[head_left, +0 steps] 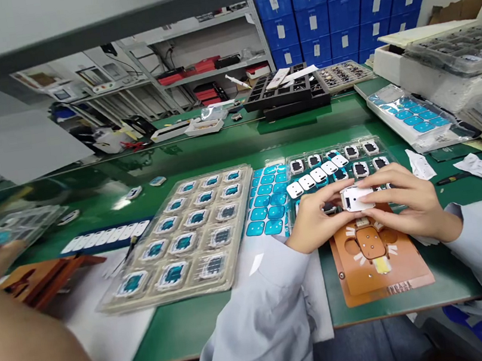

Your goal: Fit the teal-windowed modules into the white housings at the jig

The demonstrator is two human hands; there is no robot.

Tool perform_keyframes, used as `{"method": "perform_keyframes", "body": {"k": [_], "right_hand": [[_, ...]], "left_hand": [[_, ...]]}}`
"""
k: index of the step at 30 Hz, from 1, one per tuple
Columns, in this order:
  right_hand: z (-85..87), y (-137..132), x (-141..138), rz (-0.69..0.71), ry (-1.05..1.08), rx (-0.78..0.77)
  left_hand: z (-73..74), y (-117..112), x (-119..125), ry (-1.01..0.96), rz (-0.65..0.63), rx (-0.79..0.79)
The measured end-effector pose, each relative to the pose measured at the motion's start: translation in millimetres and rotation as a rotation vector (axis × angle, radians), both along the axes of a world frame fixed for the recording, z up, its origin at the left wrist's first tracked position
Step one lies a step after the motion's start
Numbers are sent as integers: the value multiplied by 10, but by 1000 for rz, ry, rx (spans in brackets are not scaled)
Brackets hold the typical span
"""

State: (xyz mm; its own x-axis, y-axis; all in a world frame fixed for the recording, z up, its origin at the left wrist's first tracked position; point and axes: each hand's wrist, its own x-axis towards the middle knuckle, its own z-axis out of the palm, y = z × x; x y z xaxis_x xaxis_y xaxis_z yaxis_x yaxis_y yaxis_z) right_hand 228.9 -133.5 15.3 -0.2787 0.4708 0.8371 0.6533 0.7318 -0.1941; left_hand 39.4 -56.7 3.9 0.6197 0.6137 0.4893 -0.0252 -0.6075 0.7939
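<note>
The left hand point(321, 217) and right hand point(419, 205) share one grip, thumbs and fingertips pinching a small white casing point(355, 199) from its two sides; the fingers are parted only by its width. The casing is held up over the far end of an orange fixture board point(356, 285), at the right of the desk point(170, 342).

It is squarish with rounded corners, its upward face pale and smooth, marked by a dark slot toward the left and a small dark dot near the middle.

The fixture board is flat, with a rounded-square outline near its centre, white strips around that and a yellow patch at the near side. Beyond the hands lies a clear plastic tray point(385, 148) of white-and-black casings, partly overlapped by a row of white rounded labels point(307, 182). To the left are a glossy blue sticker sheet point(262, 201) and a large translucent moulded tray point(235, 235) of white casings, many with teal centres. The desk's green surface is shiny.
</note>
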Motion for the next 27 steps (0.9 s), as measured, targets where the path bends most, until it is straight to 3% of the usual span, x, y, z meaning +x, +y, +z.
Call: {"method": "perform_keyframes", "body": {"k": [27], "right_hand": [[-10, 4, 10, 17, 3, 4]], "left_hand": [[10, -7, -5, -32, -21, 12]]}}
